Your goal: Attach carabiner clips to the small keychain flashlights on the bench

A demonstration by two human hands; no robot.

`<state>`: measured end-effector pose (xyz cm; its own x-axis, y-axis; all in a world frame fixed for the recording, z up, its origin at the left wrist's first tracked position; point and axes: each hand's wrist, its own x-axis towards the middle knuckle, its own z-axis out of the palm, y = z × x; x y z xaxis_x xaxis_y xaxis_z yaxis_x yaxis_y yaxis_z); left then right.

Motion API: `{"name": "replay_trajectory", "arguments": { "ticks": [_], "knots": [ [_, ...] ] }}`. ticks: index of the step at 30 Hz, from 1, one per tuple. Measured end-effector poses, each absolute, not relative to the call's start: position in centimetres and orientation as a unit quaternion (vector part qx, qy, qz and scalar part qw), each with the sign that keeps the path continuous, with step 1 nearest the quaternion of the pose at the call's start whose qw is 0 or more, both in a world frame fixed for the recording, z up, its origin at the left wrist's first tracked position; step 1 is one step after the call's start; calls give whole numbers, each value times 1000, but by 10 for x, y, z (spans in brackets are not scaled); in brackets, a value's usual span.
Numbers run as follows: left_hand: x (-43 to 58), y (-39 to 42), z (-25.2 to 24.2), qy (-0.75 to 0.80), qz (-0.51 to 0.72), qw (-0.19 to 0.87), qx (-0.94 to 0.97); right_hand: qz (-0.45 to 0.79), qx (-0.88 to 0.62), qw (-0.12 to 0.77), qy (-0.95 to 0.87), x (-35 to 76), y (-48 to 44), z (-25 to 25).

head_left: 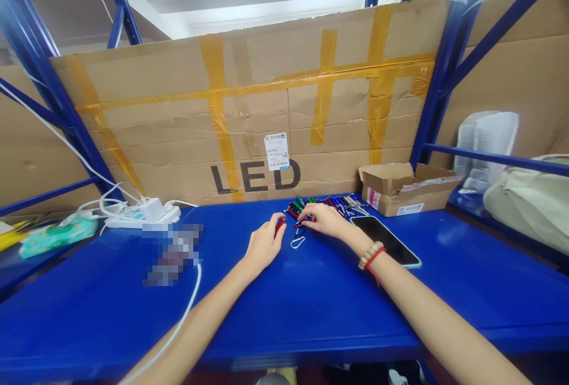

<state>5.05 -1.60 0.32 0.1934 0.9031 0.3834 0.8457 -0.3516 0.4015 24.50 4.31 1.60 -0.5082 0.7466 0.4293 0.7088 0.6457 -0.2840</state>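
Observation:
My left hand (265, 244) rests on the blue shelf top (284, 308) with its fingers curled round a small red carabiner-like piece (280, 226). My right hand (323, 220), with a bead bracelet and red string at the wrist, reaches into a pile of small coloured clips and pens (324, 203) and pinches something small there. A silver carabiner (297, 243) lies on the shelf between the two hands.
A dark phone (387, 240) lies beside my right wrist. An open cardboard box (406, 189) stands at the back right. A white power strip with plugs (144, 214) and a white cable (186, 308) lie at the left. A large taped cardboard sheet (267, 112) forms the back wall.

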Motion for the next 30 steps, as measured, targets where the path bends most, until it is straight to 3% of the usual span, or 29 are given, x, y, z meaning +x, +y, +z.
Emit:
{"name": "replay_trajectory", "arguments": {
  "ticks": [4,20,30],
  "knots": [
    [51,-17,6,567,268,40,778,23,-382,211,-899,242,44,11],
    [49,-15,5,578,253,42,775,91,-408,132,-899,237,37,12],
    [49,-13,4,593,345,114,719,64,-426,153,-889,233,30,16]
  ]
}}
